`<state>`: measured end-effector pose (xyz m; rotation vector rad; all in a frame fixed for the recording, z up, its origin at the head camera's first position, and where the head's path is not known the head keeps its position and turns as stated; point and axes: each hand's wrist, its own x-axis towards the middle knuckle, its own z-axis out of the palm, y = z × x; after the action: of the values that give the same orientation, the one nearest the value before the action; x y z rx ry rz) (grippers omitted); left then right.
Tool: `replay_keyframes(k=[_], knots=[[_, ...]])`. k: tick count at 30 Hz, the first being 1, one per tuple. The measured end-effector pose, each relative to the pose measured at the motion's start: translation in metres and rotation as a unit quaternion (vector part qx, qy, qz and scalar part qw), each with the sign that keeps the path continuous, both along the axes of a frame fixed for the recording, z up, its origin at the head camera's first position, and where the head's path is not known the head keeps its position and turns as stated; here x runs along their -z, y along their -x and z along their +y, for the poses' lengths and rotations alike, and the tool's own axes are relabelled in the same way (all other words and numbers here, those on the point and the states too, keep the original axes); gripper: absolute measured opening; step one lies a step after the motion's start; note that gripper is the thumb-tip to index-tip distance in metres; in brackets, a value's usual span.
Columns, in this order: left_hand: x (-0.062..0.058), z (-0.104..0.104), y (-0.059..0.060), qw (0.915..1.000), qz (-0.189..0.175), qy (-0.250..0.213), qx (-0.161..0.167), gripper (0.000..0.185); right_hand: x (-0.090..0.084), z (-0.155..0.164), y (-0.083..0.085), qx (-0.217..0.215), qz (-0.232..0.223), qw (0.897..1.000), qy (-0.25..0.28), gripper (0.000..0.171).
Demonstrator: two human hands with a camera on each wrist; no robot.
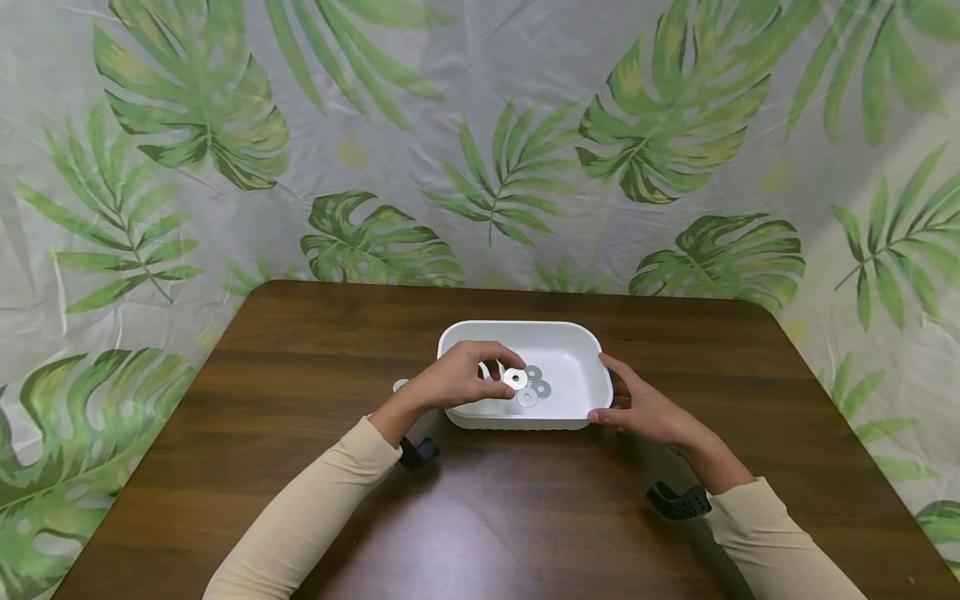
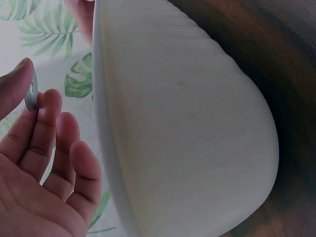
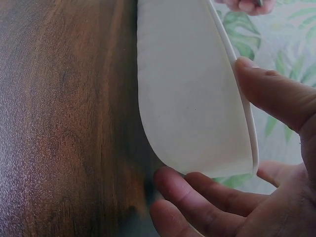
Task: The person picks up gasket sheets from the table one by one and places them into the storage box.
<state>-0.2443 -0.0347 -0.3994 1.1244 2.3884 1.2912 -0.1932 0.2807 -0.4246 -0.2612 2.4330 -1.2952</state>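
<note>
Here we log a washer (image 1: 515, 378) pinched in our left hand (image 1: 457, 379) over the white tray (image 1: 577, 333), right hand (image 1: 648, 411) lying relaxed against its rim; a loosened pinch could drop the washer askew.

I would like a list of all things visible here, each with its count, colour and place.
tray: one, white, middle of the table
washers in the tray: three, silver, on the tray floor
held washer: one, silver, pinched above the tray
small object: one, pale, on the table left of the tray
table: one, dark brown wood
backdrop: one, white with green leaves
left hand: pinches the held washer
right hand: touches the tray's right end
</note>
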Motion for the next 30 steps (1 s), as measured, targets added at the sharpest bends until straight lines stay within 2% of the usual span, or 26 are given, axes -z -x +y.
replay_keyframes(k=[23,26,30], knots=[[0.007,-0.002,0.008,0.9998,-0.007,0.009,-0.014,0.033,0.001,0.0,0.0,0.003,-0.003,1.0,0.005,0.103],[0.008,-0.001,0.01,0.9997,0.006,0.015,-0.017,0.034,0.001,0.001,0.0,0.002,-0.003,1.0,0.009,0.102],[0.009,-0.001,0.014,0.9984,0.051,0.024,-0.011,0.04,0.001,0.001,0.001,0.0,-0.005,1.0,0.01,0.102]])
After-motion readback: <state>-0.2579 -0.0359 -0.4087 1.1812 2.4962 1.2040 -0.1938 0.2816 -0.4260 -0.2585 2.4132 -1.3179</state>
